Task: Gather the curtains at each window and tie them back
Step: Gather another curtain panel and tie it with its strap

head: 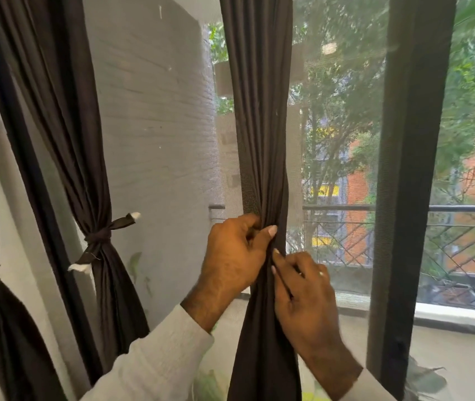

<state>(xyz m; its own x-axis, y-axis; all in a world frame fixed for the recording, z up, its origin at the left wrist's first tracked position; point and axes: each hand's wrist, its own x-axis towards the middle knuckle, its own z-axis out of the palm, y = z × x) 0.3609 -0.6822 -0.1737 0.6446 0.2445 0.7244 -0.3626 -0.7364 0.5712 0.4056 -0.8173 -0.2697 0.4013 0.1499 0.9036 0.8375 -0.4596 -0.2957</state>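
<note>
While the left hand [234, 253] clamps the gathered curtain [262, 157] at mid-height before the window [340, 140], the right hand [302, 287] pinches its folds just below, the two hands touching. No tie shows here, unlike the two tied curtains [97, 235] at left; if either grip loosens, the bunch would probably spread.

No legible text, labels, brands or nos. anywhere. Yellow signboards [324, 189] on the orange bldg beyond the window mesh are too blurred to read.
</note>
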